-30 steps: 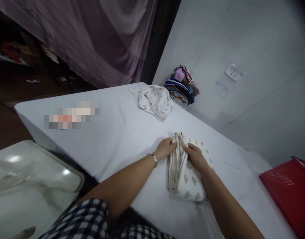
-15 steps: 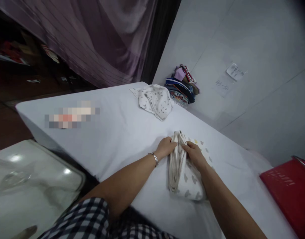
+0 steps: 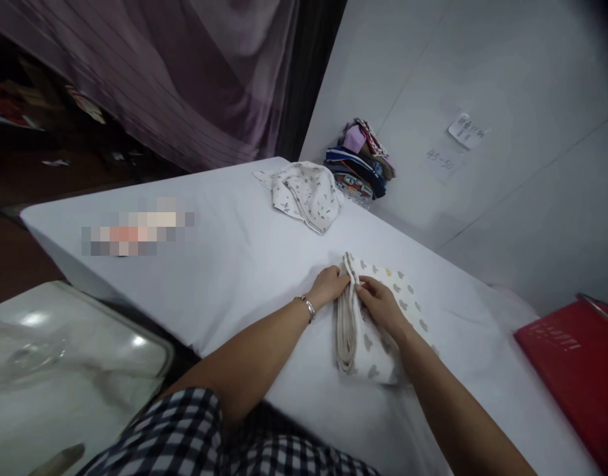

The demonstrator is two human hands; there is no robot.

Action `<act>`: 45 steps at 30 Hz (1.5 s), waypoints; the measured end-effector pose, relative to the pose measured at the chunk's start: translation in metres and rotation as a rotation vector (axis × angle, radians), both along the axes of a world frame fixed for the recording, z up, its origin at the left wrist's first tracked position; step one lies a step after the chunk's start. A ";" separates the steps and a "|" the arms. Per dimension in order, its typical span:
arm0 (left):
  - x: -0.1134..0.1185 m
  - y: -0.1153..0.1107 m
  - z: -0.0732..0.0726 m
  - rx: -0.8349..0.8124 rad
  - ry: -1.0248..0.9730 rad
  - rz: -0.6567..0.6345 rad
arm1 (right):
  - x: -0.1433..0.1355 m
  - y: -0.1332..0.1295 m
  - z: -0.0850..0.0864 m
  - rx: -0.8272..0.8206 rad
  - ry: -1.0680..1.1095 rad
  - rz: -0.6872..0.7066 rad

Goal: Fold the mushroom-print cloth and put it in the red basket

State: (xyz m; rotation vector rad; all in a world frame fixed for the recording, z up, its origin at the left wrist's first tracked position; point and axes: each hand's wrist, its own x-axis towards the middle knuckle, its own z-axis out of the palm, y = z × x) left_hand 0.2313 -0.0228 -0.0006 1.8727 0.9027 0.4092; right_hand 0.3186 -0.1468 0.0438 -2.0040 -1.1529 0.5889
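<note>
The left hand [image 3: 328, 285] has its fingers closed on the edge of a folded cloth [image 3: 376, 357], pinching its stacked layers near the far end. Just to the right of these fingers, the right hand [image 3: 380, 305] grips the top of the same edge narrowly between thumb and fingers. The two sets of fingers are near each other, with the upright fold between them. The cloth is off-white with grey shapes and one yellow one. Its layered edge runs from the fingers back toward the wearer, and the patterned part spreads to the right, beneath and beyond the right fingers. It lies on a white-covered counter [image 3: 225, 248].

Beyond the fingers and a little to the left is a rumpled white cloth with small dark marks [image 3: 308, 192]. Farther off in that direction, a pile of clothes [image 3: 358, 162] stands by a pale wall [image 3: 522, 86], which bears a paper label [image 3: 466, 131] to the right of the pile. Well to the left of the fingers, a blurred-out object [image 3: 135, 231] is on the counter. Well to their right is a red bag or box [image 3: 566, 363]; I cannot tell which. A silver bracelet [image 3: 308, 309] circles the left wrist, behind the left fingers.
</note>
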 end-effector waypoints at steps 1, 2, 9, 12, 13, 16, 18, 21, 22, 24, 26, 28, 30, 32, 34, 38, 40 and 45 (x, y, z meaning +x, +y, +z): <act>0.000 0.000 0.000 0.003 -0.001 -0.003 | -0.007 -0.004 0.001 -0.005 -0.084 -0.004; -0.001 0.001 0.000 0.004 -0.002 -0.006 | -0.014 -0.010 0.003 -0.023 -0.167 0.005; -0.001 0.001 0.001 -0.008 0.004 -0.016 | -0.061 -0.071 0.004 -0.095 -0.635 0.104; 0.000 0.002 0.001 -0.003 0.012 -0.022 | -0.073 -0.094 -0.003 -0.091 -0.745 0.153; 0.001 0.002 0.001 -0.001 0.014 -0.025 | -0.076 -0.100 -0.005 -0.092 -0.770 0.158; 0.001 0.001 0.002 0.009 0.018 -0.031 | -0.080 -0.110 -0.011 -0.080 -0.775 0.152; -0.001 0.000 0.005 0.018 0.019 -0.038 | -0.079 -0.112 -0.012 -0.047 -0.729 0.120; -0.006 -0.004 0.011 0.020 0.019 -0.076 | -0.079 -0.112 -0.011 -0.010 -0.661 0.048; -0.008 -0.006 0.013 0.018 0.019 -0.094 | -0.080 -0.111 -0.010 -0.012 -0.654 0.035; -0.012 -0.010 0.017 0.018 0.024 -0.129 | -0.083 -0.111 -0.007 -0.029 -0.658 0.044; -0.015 -0.015 0.021 0.002 0.034 -0.146 | -0.084 -0.112 -0.005 -0.037 -0.662 0.071; -0.018 -0.020 0.023 -0.061 0.033 -0.142 | -0.083 -0.113 -0.005 0.001 -0.666 0.088; -0.020 -0.023 0.025 -0.142 0.019 -0.130 | -0.080 -0.116 -0.007 0.078 -0.698 0.106; -0.023 -0.027 0.027 -0.196 0.009 -0.124 | -0.075 -0.117 -0.011 0.145 -0.756 0.150; -0.026 -0.030 0.029 -0.254 0.021 -0.129 | -0.070 -0.119 -0.016 0.166 -0.800 0.205; -0.037 -0.041 0.033 -0.411 0.017 -0.180 | -0.066 -0.121 -0.022 0.149 -0.801 0.247; -0.042 -0.048 0.032 -0.447 -0.001 -0.205 | -0.067 -0.121 -0.023 0.154 -0.790 0.252; -0.049 -0.061 0.028 -0.481 0.012 -0.240 | -0.069 -0.120 -0.026 0.168 -0.804 0.260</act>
